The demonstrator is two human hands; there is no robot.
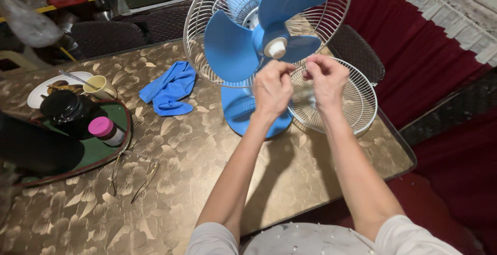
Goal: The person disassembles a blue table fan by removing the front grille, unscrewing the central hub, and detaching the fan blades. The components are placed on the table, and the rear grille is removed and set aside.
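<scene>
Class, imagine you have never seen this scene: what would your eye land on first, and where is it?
First, the blue fan blades inside the open wire guard, standing at the far side of the gold-patterned table. Just in front, the left hand and right hand meet close together near the white hub. The detached front grille lies behind the hands, and a blue cloth sits left of the fan.
</scene>
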